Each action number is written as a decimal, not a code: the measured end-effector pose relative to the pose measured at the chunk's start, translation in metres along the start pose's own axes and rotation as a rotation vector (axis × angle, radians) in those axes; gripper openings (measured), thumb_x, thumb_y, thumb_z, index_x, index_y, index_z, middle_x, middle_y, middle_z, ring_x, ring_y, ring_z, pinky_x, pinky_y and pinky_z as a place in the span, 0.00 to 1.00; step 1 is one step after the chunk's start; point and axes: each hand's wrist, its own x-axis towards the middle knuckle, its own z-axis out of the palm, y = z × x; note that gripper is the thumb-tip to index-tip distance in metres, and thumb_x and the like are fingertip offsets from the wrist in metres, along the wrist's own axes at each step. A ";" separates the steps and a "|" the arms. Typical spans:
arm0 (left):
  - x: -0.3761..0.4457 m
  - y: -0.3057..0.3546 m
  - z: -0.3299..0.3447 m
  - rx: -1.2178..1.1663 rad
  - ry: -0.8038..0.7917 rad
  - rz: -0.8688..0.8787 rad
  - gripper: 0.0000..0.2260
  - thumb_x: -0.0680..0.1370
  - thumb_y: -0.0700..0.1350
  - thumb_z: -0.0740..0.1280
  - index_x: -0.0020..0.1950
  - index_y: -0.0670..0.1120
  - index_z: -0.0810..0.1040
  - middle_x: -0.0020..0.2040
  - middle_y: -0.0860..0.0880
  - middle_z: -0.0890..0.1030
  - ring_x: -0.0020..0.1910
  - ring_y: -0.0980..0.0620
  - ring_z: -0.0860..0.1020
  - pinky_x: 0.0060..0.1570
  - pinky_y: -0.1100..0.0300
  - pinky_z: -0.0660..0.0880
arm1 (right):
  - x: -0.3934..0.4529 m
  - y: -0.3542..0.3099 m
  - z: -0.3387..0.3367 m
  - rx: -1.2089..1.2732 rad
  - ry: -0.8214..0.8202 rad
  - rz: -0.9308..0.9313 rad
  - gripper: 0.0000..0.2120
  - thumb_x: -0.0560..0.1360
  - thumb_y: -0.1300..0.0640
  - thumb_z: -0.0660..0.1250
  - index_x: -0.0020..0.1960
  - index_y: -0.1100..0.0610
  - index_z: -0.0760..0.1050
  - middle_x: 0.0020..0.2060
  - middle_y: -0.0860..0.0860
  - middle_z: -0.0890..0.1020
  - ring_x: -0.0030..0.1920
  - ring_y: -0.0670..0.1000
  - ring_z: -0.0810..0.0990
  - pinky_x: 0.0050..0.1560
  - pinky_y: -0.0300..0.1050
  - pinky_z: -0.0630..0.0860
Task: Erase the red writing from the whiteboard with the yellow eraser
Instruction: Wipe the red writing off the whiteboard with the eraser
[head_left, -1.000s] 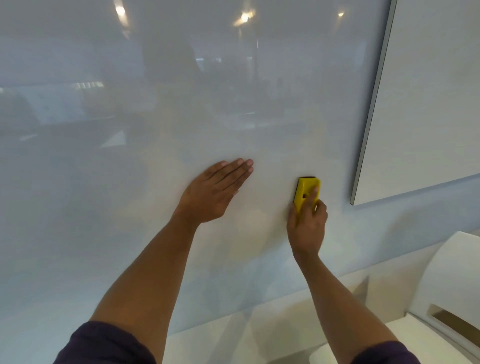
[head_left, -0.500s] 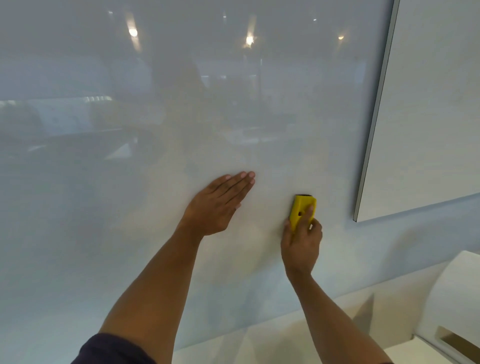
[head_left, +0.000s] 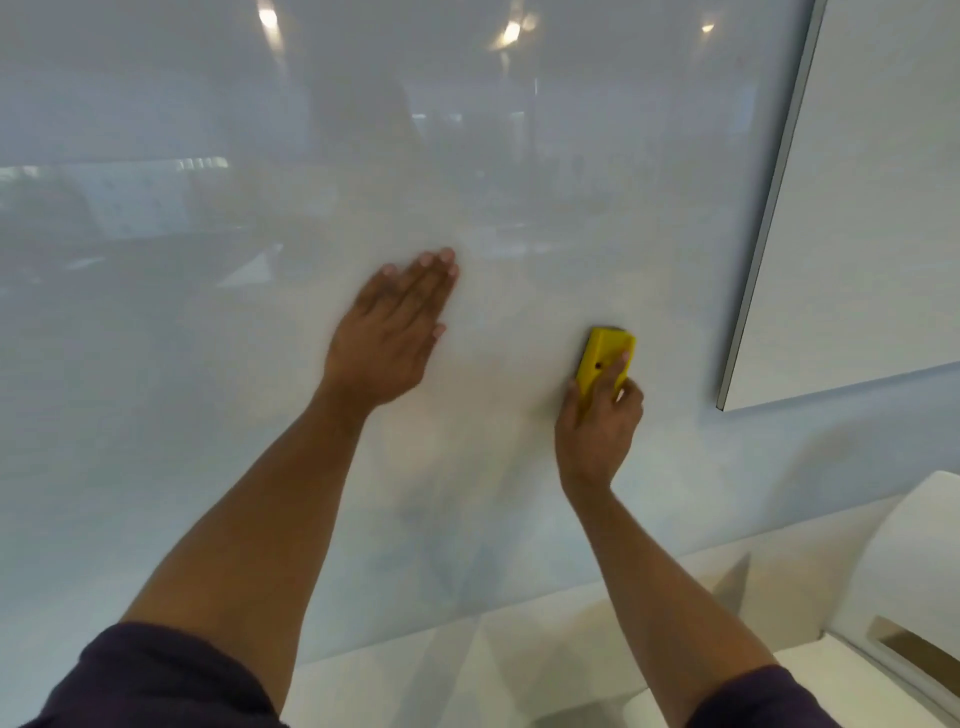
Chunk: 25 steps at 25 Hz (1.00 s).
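Note:
A large glossy whiteboard (head_left: 208, 415) fills most of the view, and no red writing shows on it. My right hand (head_left: 597, 426) grips the yellow eraser (head_left: 602, 358) and presses it flat on the board near the lower right part. My left hand (head_left: 389, 332) lies flat on the board to the left of the eraser, fingers straight and together, holding nothing.
The board's metal edge (head_left: 769, 208) runs down the right side, with a white wall (head_left: 883, 208) beyond it. A white chair back (head_left: 904, 566) stands at the lower right. A pale ledge (head_left: 519, 654) runs below the board.
The eraser and my right hand slid down the board, then back up a little to the right. My left hand stays flat on the board, now angled more upright.

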 end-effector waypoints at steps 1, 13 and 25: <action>-0.001 -0.011 -0.006 0.016 0.008 -0.050 0.26 0.88 0.47 0.57 0.86 0.42 0.59 0.85 0.45 0.61 0.85 0.48 0.60 0.84 0.50 0.54 | 0.010 -0.010 0.001 0.036 0.011 0.064 0.31 0.82 0.54 0.67 0.80 0.63 0.61 0.62 0.69 0.73 0.58 0.68 0.74 0.55 0.62 0.78; -0.076 -0.115 -0.065 0.092 -0.085 -0.147 0.31 0.84 0.37 0.57 0.87 0.45 0.55 0.86 0.47 0.58 0.86 0.49 0.56 0.84 0.49 0.57 | -0.126 -0.162 0.041 -0.046 -0.214 -0.810 0.29 0.72 0.62 0.68 0.73 0.53 0.75 0.58 0.62 0.82 0.40 0.59 0.77 0.40 0.50 0.68; -0.191 -0.054 -0.082 -0.046 -0.232 -0.203 0.25 0.86 0.46 0.54 0.83 0.40 0.66 0.83 0.43 0.66 0.81 0.44 0.68 0.76 0.47 0.69 | -0.166 -0.149 0.033 -0.005 -0.490 -1.339 0.29 0.81 0.64 0.45 0.67 0.48 0.79 0.51 0.54 0.83 0.49 0.57 0.77 0.46 0.52 0.73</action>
